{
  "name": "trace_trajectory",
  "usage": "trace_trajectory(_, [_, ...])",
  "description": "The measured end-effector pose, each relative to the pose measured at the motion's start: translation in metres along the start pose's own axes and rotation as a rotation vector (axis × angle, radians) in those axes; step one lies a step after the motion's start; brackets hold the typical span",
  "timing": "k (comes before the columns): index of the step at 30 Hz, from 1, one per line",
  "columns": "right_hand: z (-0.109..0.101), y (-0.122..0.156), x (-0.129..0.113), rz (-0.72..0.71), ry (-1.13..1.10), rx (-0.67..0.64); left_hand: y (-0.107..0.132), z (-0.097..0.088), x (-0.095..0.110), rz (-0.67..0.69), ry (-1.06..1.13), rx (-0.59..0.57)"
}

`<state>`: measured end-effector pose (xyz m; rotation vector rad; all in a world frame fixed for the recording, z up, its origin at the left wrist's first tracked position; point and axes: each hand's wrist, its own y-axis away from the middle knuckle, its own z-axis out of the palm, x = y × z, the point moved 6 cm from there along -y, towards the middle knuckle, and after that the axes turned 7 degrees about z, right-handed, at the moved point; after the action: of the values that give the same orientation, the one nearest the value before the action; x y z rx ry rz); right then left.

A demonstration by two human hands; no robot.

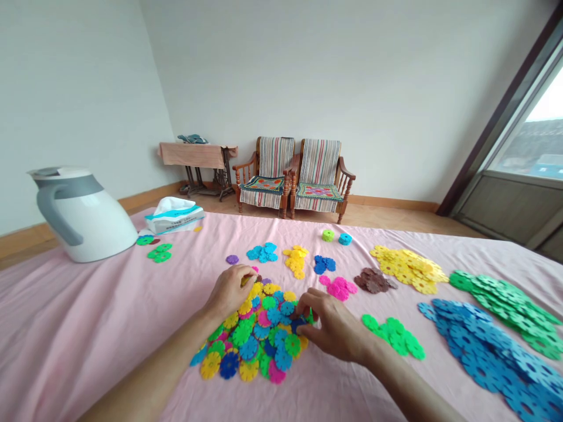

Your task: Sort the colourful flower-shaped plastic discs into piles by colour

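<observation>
A mixed heap of plastic snowflake discs (248,347) in many colours lies on the pink cloth in front of me. At its far left edge, my left hand (231,290) is curled closed, with a yellow snowflake disc (244,281) showing between its fingers. My right hand (332,322) reaches over the heap's right side. Its thumb and fingers close on a dark blue snowflake disc (298,323), partly hidden by the hand. Beyond the heap are small single-colour groups: light blue discs (263,252), yellow discs (295,261), dark blue discs (324,264) and pink discs (339,288).
Brown (373,281), yellow (409,268), green (505,310) and blue (488,351) disc piles spread to the right, with loose green discs (393,336) nearer. A white jug (94,220) and tissue pack (175,217) stand left. Two short disc stacks (328,235) sit at the back.
</observation>
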<state>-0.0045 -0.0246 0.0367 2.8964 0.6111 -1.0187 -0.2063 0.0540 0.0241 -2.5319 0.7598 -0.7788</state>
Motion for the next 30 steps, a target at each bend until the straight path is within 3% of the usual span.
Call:
trace_trajectory(7, [0.007,0.002,-0.002,-0.012,0.015,-0.056,0.0,0.001,0.001,-0.006,-0.012,-0.015])
trace_trajectory(20, [0.0,-0.001,0.0,-0.024,-0.104,0.015,0.0,-0.001,0.002,-0.005,-0.005,-0.004])
trace_trajectory(23, [-0.014,-0.013,0.022,0.066,-0.112,0.143,0.0,0.0,0.001,-0.009,-0.002,-0.007])
trace_trajectory(26, [-0.035,-0.027,0.057,0.228,-0.064,0.322,0.0,0.0,0.001,-0.012,0.004,-0.014])
trace_trajectory(30, [-0.055,-0.042,0.103,0.406,-0.069,0.462,0.0,0.001,0.0,-0.013,0.013,-0.012])
